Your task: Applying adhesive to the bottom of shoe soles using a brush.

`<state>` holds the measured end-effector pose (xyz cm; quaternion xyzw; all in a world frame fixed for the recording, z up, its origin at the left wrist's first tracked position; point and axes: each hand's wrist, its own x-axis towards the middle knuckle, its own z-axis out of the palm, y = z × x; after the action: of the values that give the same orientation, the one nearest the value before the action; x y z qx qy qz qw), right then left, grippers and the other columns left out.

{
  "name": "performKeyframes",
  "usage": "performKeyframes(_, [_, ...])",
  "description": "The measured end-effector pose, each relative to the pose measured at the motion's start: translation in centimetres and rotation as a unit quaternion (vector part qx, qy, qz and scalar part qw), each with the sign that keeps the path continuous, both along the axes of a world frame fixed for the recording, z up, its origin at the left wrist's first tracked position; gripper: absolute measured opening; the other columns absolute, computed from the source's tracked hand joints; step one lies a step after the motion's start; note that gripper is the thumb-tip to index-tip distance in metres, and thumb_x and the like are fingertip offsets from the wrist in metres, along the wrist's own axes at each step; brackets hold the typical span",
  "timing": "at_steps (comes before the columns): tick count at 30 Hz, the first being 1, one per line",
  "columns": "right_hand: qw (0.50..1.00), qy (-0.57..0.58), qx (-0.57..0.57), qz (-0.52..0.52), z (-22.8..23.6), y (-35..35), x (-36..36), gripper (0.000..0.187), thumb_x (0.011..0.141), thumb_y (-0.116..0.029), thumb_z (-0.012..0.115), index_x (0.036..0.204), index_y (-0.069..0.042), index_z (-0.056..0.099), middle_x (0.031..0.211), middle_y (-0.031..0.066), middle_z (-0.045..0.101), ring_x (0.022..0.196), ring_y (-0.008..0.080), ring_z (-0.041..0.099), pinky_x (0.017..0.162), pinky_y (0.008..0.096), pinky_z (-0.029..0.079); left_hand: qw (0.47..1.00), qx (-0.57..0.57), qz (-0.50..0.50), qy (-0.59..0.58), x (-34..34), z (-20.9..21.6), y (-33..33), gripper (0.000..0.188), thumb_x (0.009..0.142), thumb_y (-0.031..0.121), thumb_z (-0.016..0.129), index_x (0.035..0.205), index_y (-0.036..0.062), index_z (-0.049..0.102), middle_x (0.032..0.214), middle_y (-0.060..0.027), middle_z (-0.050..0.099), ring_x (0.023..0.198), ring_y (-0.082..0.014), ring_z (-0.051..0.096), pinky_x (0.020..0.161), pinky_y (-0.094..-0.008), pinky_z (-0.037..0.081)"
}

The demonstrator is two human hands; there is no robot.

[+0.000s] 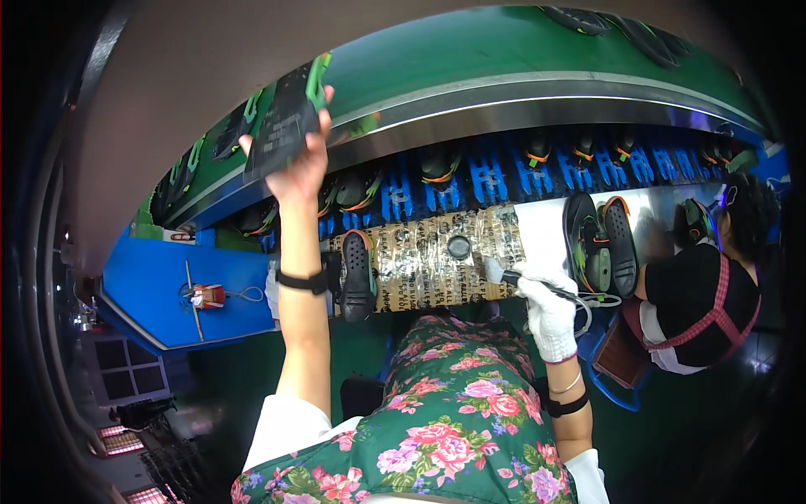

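Note:
My bare left hand point(300, 164) is raised over the edge of the green conveyor belt. Its fingers grip the sides of a black shoe with bright green trim point(285, 126), slightly blurred, its dark flat face toward me. On my right hand point(550, 311) is a white knitted glove; it holds a brush with a dark handle and pale bristles point(494, 270) above the bench. Beneath the brush, the bench top point(411, 290) is covered with brown printed tape. A small round black dish point(458, 247) sits on it. Left of that lies a black clog with a perforated insole point(358, 273).
Dark clogs point(619, 244) stand on the white bench section at right, close to a co-worker point(701, 294) on a stool. Blue racks point(487, 176) holding several shoes run below the belt's metal edge point(504, 101). A red-and-white container with a stick point(207, 296) stands on the blue table.

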<state>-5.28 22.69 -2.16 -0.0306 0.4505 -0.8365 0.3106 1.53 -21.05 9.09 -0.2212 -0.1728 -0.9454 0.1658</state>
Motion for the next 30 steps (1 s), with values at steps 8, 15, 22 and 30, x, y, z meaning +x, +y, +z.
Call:
performKeyframes(8, [0.999,0.002,0.037,0.034,-3.9,-0.7,0.9,0.02,0.082,0.009,0.072,0.102,0.006,0.075,0.104,0.0176,0.077,0.084,0.0196,0.072,0.076,0.029,0.058,0.906,0.294,0.25,-0.174,-1.3,-1.3,-1.7,0.099,0.101,0.065,0.042,0.162,0.0015,-0.003,0.165,-0.028,0.021,0.147,-0.0468,0.035,0.117,-0.059,0.038])
performKeyframes(15, [0.998,-0.006,0.044,-0.042,-5.1,0.0,-0.4,0.021,0.082,0.008,0.073,0.102,0.006,0.075,0.1,0.0163,0.077,0.083,0.0187,0.071,0.074,0.0281,0.057,0.814,-0.369,0.318,-0.317,-15.0,-0.6,12.4,0.066,0.099,0.032,0.061,0.149,-0.0069,0.043,0.146,-0.0242,0.051,0.121,-0.0341,0.062,0.103,-0.0439,0.053])
performKeyframes(22, [0.991,-0.004,0.048,-0.123,-6.1,2.5,0.0,0.02,0.081,0.007,0.073,0.101,0.006,0.075,0.097,0.0148,0.077,0.079,0.0182,0.071,0.074,0.0285,0.058,0.565,-0.716,0.334,-0.239,-35.1,1.7,20.7,0.094,0.087,0.033,0.075,0.159,-0.0018,0.026,0.161,-0.0239,0.034,0.139,-0.0345,0.049,0.116,-0.0419,0.042])
performKeyframes(30, [0.98,-0.052,0.086,-0.171,-5.8,5.0,0.8,0.02,0.083,0.007,0.073,0.103,0.005,0.076,0.098,0.0134,0.077,0.079,0.0161,0.07,0.072,0.0268,0.058,0.367,-0.795,0.357,-0.326,-38.6,2.3,18.8,0.039,0.082,0.024,0.078,0.115,0.0038,0.069,0.133,-0.0184,0.057,0.111,-0.0276,0.068,0.099,-0.0414,0.054])
